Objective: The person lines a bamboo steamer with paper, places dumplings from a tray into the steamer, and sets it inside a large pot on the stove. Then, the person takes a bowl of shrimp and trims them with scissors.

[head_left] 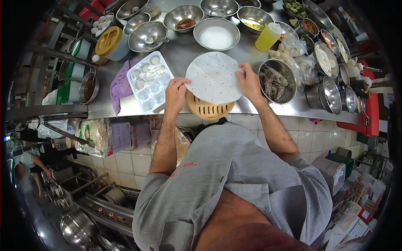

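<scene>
Between my two hands is a round white sheet of perforated steamer paper, dotted with small holes. My left hand pinches its left edge, and my right hand grips its right edge. Partly covered by the paper is a round slatted bamboo steamer base at the counter's front edge. Left of my left hand lies a white plastic tray holding pale round pieces. To the right of my right hand stands a metal bowl of raw shrimp.
Several metal bowls line the back of the steel counter, one with white powder. A yellow squeeze bottle stands at the right. A purple cloth lies left of the tray. Another person stands at the far left.
</scene>
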Demonstrator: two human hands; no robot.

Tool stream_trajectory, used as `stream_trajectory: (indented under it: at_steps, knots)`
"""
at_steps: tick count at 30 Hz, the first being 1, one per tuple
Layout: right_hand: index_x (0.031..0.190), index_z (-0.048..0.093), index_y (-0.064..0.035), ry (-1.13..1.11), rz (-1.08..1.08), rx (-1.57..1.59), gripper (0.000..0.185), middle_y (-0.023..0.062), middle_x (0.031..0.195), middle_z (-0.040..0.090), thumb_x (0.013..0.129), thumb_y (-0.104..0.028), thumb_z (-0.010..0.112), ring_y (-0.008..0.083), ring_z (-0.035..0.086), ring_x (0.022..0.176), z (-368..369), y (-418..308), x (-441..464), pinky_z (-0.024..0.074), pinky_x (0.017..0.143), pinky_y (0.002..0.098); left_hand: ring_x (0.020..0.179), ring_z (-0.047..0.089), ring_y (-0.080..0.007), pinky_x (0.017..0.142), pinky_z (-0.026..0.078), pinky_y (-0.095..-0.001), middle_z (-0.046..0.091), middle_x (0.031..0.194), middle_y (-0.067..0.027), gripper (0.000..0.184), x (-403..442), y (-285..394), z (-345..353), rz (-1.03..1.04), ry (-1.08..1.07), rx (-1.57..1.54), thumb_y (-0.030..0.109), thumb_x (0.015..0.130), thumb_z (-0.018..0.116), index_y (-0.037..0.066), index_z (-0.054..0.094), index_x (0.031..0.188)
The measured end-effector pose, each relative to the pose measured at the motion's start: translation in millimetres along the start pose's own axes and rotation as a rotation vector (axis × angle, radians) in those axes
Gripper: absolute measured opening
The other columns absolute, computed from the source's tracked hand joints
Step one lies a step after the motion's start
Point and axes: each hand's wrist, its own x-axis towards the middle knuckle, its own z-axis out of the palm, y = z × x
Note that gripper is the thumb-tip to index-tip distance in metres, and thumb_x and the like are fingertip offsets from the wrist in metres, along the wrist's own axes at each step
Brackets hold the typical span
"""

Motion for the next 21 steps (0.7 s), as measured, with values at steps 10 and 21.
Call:
stream_trajectory:
  at_steps: [10, 21]
  knots:
    - [0.101, 0.061, -0.0014, 0.022, -0.242, 0.035, 0.019, 0.0129, 0.086, 0.059, 0.083, -0.007, 0.061, 0.0255, 0.057, 0.074, 4.6, 9.3, -22.1, 0.0459, 0.069, 0.0335, 0.077, 0.056, -0.0223, 0.07, 0.045, -0.0318, 0.057, 0.091, -0.0108, 0.018, -23.4, 11.5, -4.8, 0.102, 0.049, 0.17, 0.006, 0.086, 0.053, 0.007, 0.068, 0.097]
    - [0.128, 0.051, -0.005, -0.378, -0.03, 0.334, 0.058, 0.0019, 0.101, 0.05, 0.074, -0.005, 0.071, 0.0109, 0.045, 0.072, -14.9, -3.1, -18.9, 0.043, 0.07, 0.0247, 0.069, 0.052, -0.0089, 0.061, 0.042, -0.0219, 0.056, 0.077, -0.0001, 0.021, -25.5, 18.9, -32.2, -0.316, -0.056, -0.339, 0.008, 0.09, 0.049, 0.004, 0.066, 0.102]
